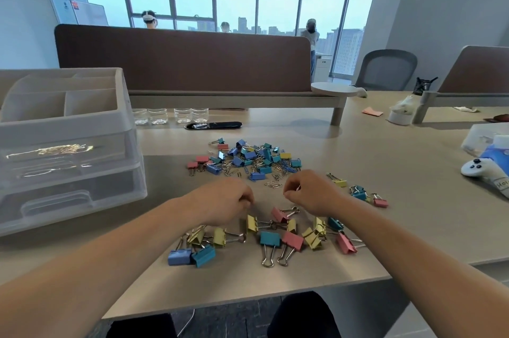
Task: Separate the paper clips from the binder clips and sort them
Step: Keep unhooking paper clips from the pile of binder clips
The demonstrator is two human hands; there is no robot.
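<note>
A mixed heap (249, 160) of coloured binder clips and silver paper clips lies mid-table. Nearer me, a spread of larger binder clips (268, 236) in yellow, pink, teal and blue sits by the front edge. A few more binder clips (359, 191) lie to the right. Loose paper clips (272, 185) rest between my hands. My left hand (225, 200) and my right hand (308, 190) hover between the heap and the near spread, fingers curled in; whether either pinches a clip is hidden.
A translucent drawer organiser (66, 150) stands at the left, with shiny clips in its upper drawer. Small clear cups (170, 116) and a black case (213, 125) sit behind the heap. A white controller (479, 169) lies at the right. A brown divider (181, 59) bounds the back.
</note>
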